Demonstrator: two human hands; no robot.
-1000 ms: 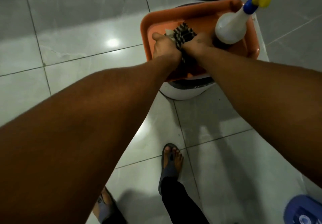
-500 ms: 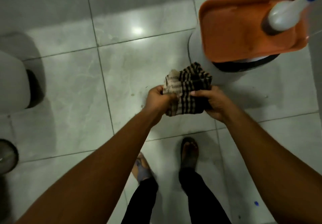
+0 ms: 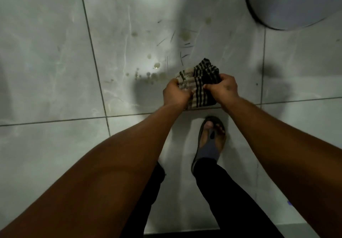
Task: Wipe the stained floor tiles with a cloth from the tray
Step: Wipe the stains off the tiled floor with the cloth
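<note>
A bunched cloth (image 3: 200, 79), beige with black stripes, is held over the floor by both hands. My left hand (image 3: 175, 93) grips its pale left side and my right hand (image 3: 224, 88) grips its dark right side. Just beyond and left of the cloth, the grey marbled tile (image 3: 118, 34) carries yellowish stain spots (image 3: 156, 65) and thin dark streaks (image 3: 183, 47). The tray is out of view.
A round white object with a dark rim (image 3: 288, 4) stands at the top right. My right foot in a grey sandal (image 3: 211, 139) is planted just below the hands, with black trouser legs (image 3: 222, 191) beneath.
The cloth was lifted out of the orange tray with both hands and brought down over the floor. The view has tilted down, so tray and spray bottle have left the frame and the stains appear.
</note>
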